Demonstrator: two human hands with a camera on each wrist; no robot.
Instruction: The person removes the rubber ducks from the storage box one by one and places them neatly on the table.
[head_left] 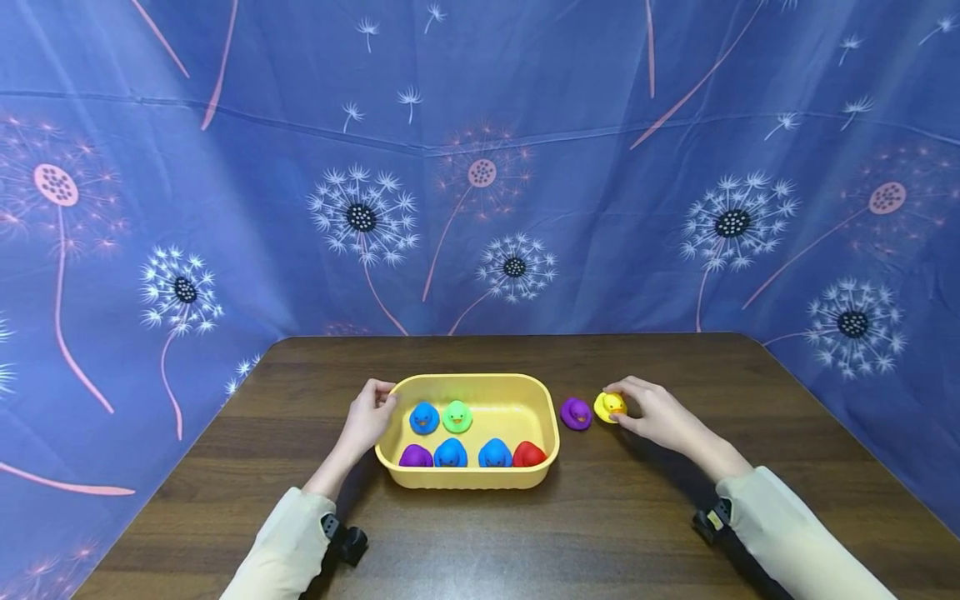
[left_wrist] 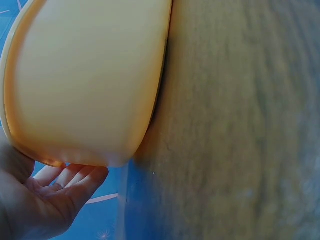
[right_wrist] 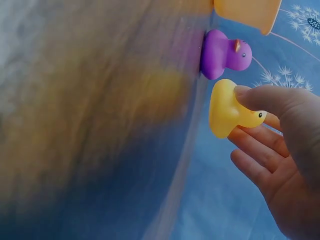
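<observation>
With thumb and fingertips my right hand (head_left: 660, 414) pinches a yellow rubber duck (head_left: 608, 407), held close over the table. Just left of it a purple rubber duck (head_left: 576, 413) sits upright; the right wrist view shows the two ducks side by side. At the left end of a yellow plastic basin (head_left: 471, 477), my left hand (head_left: 367, 412) grips the rim, its fingers outside the wall in the left wrist view. Inside are a green duck (head_left: 457, 417), a red duck (head_left: 529, 455), another purple duck (head_left: 416, 456) and several blue ducks (head_left: 423, 418). The front wall hides the lower parts of the front row.
Everything stands on a dark brown wooden table (head_left: 570, 533). Behind it hangs a blue cloth (head_left: 600, 275) printed with dandelions. A small black wrist camera (head_left: 345, 540) is strapped at the left sleeve, another black camera (head_left: 711, 521) at the right.
</observation>
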